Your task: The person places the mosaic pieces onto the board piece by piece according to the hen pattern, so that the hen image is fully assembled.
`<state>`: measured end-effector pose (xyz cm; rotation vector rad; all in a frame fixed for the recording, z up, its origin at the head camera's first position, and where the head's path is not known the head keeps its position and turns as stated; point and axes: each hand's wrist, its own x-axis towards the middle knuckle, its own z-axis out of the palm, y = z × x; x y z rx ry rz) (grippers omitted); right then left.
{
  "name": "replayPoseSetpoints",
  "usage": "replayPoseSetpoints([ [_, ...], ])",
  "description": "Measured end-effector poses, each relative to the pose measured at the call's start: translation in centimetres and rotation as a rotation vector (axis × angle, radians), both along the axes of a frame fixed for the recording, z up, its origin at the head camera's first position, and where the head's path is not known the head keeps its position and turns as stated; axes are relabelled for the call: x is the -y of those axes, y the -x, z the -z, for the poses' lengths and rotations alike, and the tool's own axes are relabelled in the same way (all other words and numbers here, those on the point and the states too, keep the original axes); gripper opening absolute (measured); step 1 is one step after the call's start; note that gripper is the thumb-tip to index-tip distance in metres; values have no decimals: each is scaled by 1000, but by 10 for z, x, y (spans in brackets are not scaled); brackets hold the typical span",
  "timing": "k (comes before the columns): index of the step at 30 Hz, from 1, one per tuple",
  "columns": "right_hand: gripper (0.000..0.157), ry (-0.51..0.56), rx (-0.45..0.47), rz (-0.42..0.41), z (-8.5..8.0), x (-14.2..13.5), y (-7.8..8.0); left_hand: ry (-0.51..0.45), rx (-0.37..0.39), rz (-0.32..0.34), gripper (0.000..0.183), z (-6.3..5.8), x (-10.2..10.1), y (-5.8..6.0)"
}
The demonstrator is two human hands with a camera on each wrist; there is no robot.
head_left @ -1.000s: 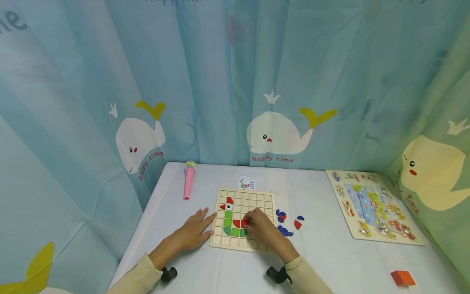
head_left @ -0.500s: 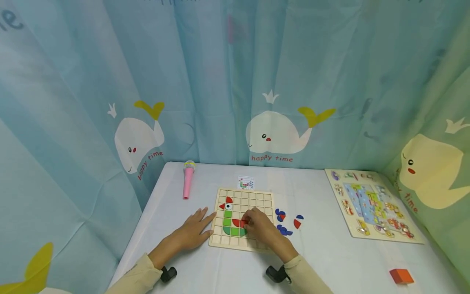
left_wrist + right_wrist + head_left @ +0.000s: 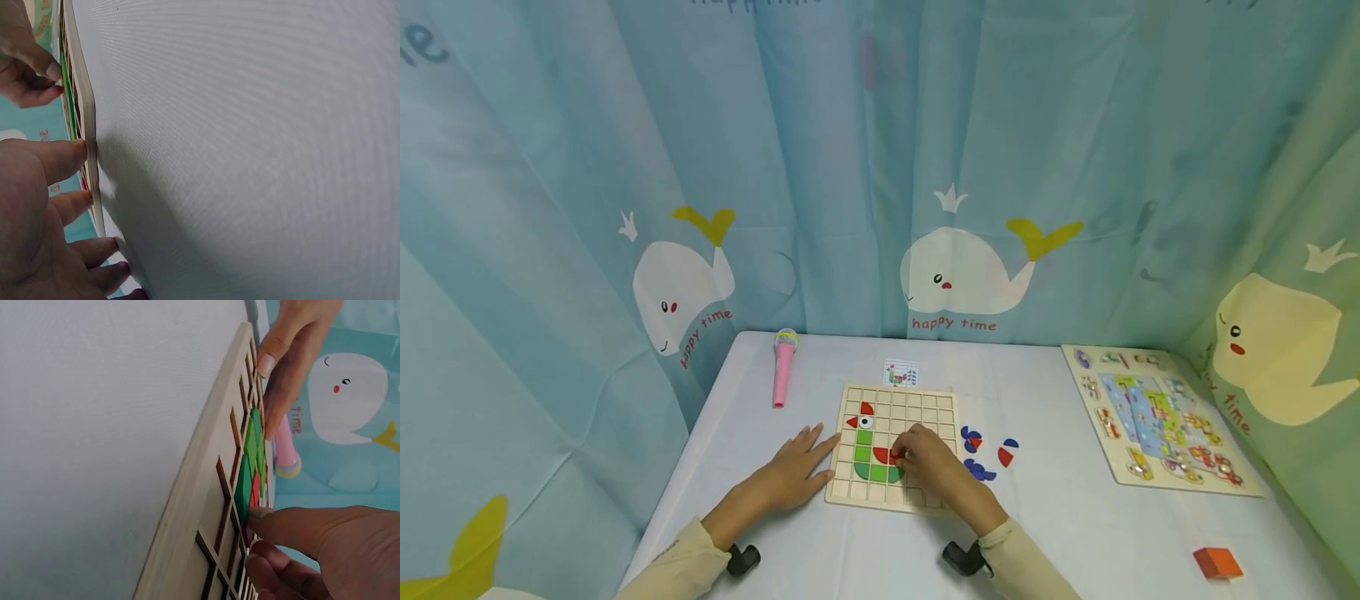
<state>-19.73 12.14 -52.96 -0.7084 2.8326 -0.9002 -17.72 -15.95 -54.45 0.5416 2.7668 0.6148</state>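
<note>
A wooden grid board (image 3: 925,415) lies on the table, bearing a bird figure of green squares (image 3: 863,453), green and red quarter-round pieces, a red triangle (image 3: 852,422) and a round eye tile (image 3: 866,422). My left hand (image 3: 790,475) rests at the board's left edge with fingers spread, thumb and forefinger touching the rim. Over the middle of the board, my right hand (image 3: 928,460) pinches a small red piece (image 3: 248,534) between thumb and fingers, down at the grid beside the red quarter-round (image 3: 881,455). The fingers cover most of it, so its shape is hidden.
Blue and red loose pieces (image 3: 979,470) lie right of the board. A picture card (image 3: 901,373) sits behind it. A pink toy microphone (image 3: 782,371) is at back left, a picture puzzle board (image 3: 1161,421) at right, an orange block (image 3: 1217,563) at front right.
The right fingers have shifted very slightly at the red piece. My left hand stays at the board's edge, and the whole head view drifts a little leftward.
</note>
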Motion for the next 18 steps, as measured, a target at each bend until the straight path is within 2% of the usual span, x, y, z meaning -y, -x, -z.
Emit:
replayPoseSetpoints([
  [3,7,7,2,28,-2,-6,-2,-6,2,3,63,-1,1,0],
  [7,9,1,14,131,-5,-28,-4,-16,5,7,63,-2,0,-1],
  [13,22,-115,-11,313,-14,-83,-7,-15,0,13,62,-1,0,-1],
  [16,26,-174,31,406,-17,-107,-9,-16,-2,10,62,-1,0,-2],
  [18,25,-200,70,436,-16,-118,-9,-20,-2,7,62,-2,0,-2],
])
